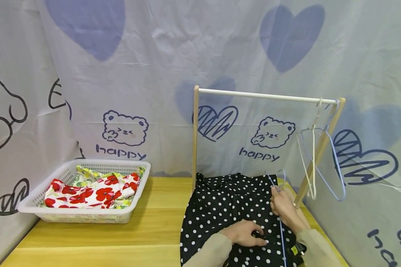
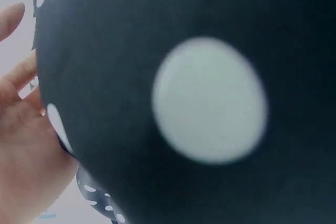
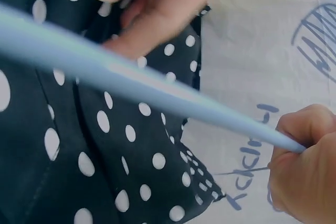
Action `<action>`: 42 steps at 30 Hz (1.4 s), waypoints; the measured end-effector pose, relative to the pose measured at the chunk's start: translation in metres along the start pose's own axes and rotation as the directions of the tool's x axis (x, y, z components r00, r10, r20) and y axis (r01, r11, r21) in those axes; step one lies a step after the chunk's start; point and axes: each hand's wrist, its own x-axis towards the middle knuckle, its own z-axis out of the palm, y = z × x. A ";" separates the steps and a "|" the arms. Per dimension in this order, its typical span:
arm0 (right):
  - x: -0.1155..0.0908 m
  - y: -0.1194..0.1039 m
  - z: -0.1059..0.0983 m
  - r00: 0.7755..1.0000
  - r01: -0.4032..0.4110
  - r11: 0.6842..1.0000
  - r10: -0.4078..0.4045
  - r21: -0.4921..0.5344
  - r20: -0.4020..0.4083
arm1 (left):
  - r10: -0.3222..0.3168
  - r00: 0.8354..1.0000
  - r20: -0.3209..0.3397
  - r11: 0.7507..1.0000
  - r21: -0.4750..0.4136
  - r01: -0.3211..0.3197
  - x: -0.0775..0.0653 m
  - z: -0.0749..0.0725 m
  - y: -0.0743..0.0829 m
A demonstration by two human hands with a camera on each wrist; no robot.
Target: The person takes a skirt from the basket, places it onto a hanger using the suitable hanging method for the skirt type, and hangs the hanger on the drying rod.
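A black garment with white polka dots (image 1: 217, 211) lies spread on the table in the head view. My right hand (image 1: 285, 207) grips a light blue hanger (image 1: 282, 237) near its hook, over the garment's right side. In the right wrist view the hanger's arm (image 3: 157, 85) slants across the dotted cloth, out of the curled right hand (image 3: 307, 163). My left hand (image 1: 245, 233) is at the garment's lower middle, thumb and fingers apart. Close dotted cloth (image 2: 131, 145) fills most of the left wrist view and hides part of the left fingers.
A clothes rack with a white bar (image 1: 264, 95) stands behind the garment. A white hanger (image 1: 313, 159) and another blue hanger (image 1: 337, 168) hang at its right end. To the left, a white basket (image 1: 87, 215) holds a red-flowered cloth (image 1: 93, 194) and a yellow-green patterned cloth (image 1: 85, 174).
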 end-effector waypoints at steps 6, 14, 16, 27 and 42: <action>0.000 0.002 -0.004 1.000 -0.023 0.997 0.023 0.071 0.013 | -0.017 1.000 0.011 1.000 -0.007 0.017 -0.005 -0.002 -0.002; -0.005 0.009 -0.007 0.999 0.034 0.948 -0.032 -0.317 0.010 | -0.036 0.996 -0.079 0.991 -0.134 0.025 -0.006 -0.002 -0.011; -0.005 0.010 -0.008 0.999 0.042 0.926 -0.039 -0.375 0.015 | -0.055 0.992 -0.111 0.980 -0.196 0.032 -0.006 -0.004 -0.014; -0.006 0.015 -0.003 0.990 0.004 0.954 0.038 -0.299 0.133 | -0.230 0.937 -0.265 0.754 -0.657 -0.001 -0.006 -0.018 -0.023; 0.000 0.016 -0.004 0.984 -0.058 0.981 0.087 -0.183 0.156 | -0.294 0.876 -0.382 0.492 -0.847 -0.204 0.011 -0.037 -0.002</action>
